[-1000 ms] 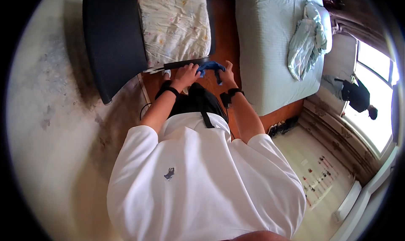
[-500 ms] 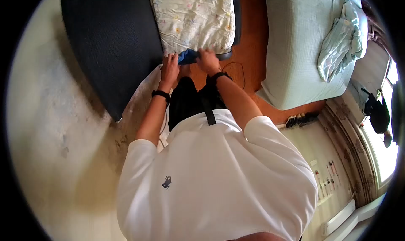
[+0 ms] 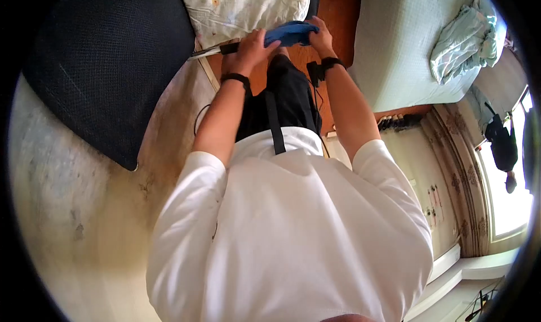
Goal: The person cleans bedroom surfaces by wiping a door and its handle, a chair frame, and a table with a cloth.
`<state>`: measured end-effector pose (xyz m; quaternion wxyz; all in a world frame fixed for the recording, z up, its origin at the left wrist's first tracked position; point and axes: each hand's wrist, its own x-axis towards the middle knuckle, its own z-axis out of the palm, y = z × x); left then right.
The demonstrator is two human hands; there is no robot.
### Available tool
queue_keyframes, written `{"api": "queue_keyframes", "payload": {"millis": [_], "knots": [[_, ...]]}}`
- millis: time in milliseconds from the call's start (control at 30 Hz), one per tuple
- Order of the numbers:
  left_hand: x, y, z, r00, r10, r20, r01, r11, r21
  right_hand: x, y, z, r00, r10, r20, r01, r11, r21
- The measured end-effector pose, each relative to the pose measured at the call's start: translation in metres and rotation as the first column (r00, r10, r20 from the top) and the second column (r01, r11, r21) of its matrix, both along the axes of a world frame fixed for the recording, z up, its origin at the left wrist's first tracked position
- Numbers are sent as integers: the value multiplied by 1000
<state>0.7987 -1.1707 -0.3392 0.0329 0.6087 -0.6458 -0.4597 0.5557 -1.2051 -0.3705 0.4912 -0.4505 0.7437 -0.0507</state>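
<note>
Blue cloth between two bare hands, seen from above. We hold the blue cloth [image 3: 290, 33] by its two ends, over our legs and just beside the near edge of the patterned cushion [image 3: 242, 9]. Our left hand [image 3: 253, 50] grasps one end, its fingers curled on the fabric; our right hand [image 3: 321, 37] grasps the other end between thumb and fingers. The cloth spans the gap between them, bunched along its length.

Just beside our left hand lies a dark bar [image 3: 229, 48] with a pale metal part; whether the hand touches the bar we cannot tell. Left of the cushion stands a large black panel [image 3: 107, 63]. We wear a black band [image 3: 235, 80] on the left wrist and a second band [image 3: 332, 62], with a small black device [image 3: 313, 74] beside it, on the right.

To the right, across the reddish floor [image 3: 338, 26], we see a bed [image 3: 406, 46] with a pale cover and crumpled bedding [image 3: 465, 40]. Well apart from us, another person [image 3: 500, 144] in dark clothing is near the bright window [image 3: 511, 206].
</note>
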Motion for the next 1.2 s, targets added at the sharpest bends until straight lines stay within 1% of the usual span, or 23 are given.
{"api": "queue_keyframes", "payload": {"millis": [33, 67, 133, 200, 233, 267, 333, 367, 400, 467, 533, 600, 633, 667, 733, 767, 800, 867, 900, 1000, 1067, 1133, 1200], "knots": [[15, 5, 1, 1000, -7, -3, 7, 1000, -8, 0, 17, -24, 970, 189, -152, -201, 977, -74], [30, 14, -1, 998, -64, 31, 66, 994, -84, 11, 11, -10, 971, 184, -156, -199, 976, -84], [52, 26, -5, 991, -115, 74, 125, 979, -161, 50, 2, 39, 881, 362, -303, -363, 930, 55], [70, 35, -2, 983, -144, 112, 166, 962, -217, 70, 8, 46, 879, 394, -267, -405, 914, 16], [72, 33, 13, 990, -79, 120, 98, 983, -156, 80, 9, 49, 873, 426, -238, -443, 896, -20], [77, 36, 12, 988, -87, 125, 106, 982, -155, 91, 9, 51, 877, 420, -233, -436, 900, -21], [91, 43, 14, 989, 145, -3, -145, 986, -78, 112, 9, 54, 864, 482, -146, -485, 874, 17], [91, 39, 21, 963, 199, 180, -200, 980, -10, 120, 14, 51, 850, 509, -137, -516, 857, -13], [90, 37, 23, 932, 293, 212, -245, 943, -225, 128, 20, 48, 870, 477, -122, -482, 876, -10], [89, 22, 33, 915, 351, 198, -292, 916, -274, 141, 29, 41, 849, 517, -109, -528, 837, -143], [89, 12, 28, 932, 318, 175, -264, 924, -275, 144, 31, 40, 852, 510, -116, -523, 836, -167], [81, 6, 21, 961, 202, 188, -174, 972, -158, 133, 29, 53, 854, 519, 9, -511, 843, -166], [71, -1, 23, 972, 141, 189, -139, 990, -22, 123, 29, 60, 877, 479, 29, -468, 867, -174], [60, -6, 19, 974, 132, 182, -129, 991, -28, 107, 33, 44, 882, 470, 20, -459, 870, -178], [42, -9, 13, 991, -14, 131, 9, 999, 43, 70, 51, 21, 922, 386, -23, -376, 881, -286], [35, -3, -9, 997, -46, 63, 49, 997, -51, 50, 48, 32, 949, 310, -59, -314, 910, -269], [15, -14, 5, 997, -59, 42, 62, 995, -76, 30, 41, 43, 968, 234, -95, -251, 934, -255], [-9, -16, 8, 992, -122, 28, 124, 982, -143, 1, 48, 29, 965, 183, -189, -239, 912, -334], [-14, -15, 5, 990, -138, 34, 141, 980, -141, -6, 46, 29, 969, 168, -183, -222, 916, -334], [-9, -5, 4, 984, -178, 26, 179, 974, -140, -2, 47, 31, 977, 134, -163, -181, 931, -316], [4, 7, 11, 980, -165, 115, 186, 960, -211, 21, 51, 30, 973, 33, -228, -132, 892, -433], [19, 19, 14, 980, -138, 141, 167, 961, -220, 45, 57, 37, 972, 19, -234, -130, 875, -466], [39, 27, 22, 967, -141, 211, 187, 958, -216, 67, 61, 45, 928, 154, -339, -277, 895, -351]]}}
